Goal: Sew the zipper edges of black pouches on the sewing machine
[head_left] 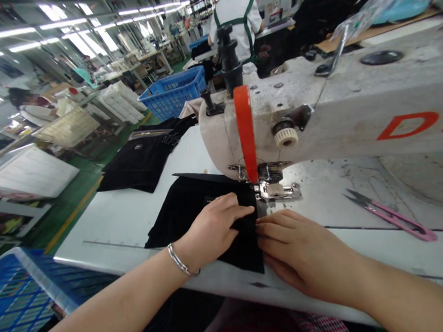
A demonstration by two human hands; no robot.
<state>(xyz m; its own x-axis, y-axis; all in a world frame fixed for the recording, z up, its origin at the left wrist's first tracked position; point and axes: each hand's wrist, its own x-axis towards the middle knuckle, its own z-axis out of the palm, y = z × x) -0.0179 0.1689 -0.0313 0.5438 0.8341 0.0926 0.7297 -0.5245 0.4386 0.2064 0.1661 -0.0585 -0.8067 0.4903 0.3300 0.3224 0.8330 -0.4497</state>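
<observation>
On the pale sewing table [103, 229], a black fabric piece [180, 216] lies flat, its far right corner just beside the presser foot [275, 190]. Your left hand [214, 222] rests on it, index finger extended, thumb apart: spread. Your right hand [299, 249] is at its right edge, fingers close together; cannot tell whether they pinch cloth. Pink snips [397, 214] lie farther right.
</observation>
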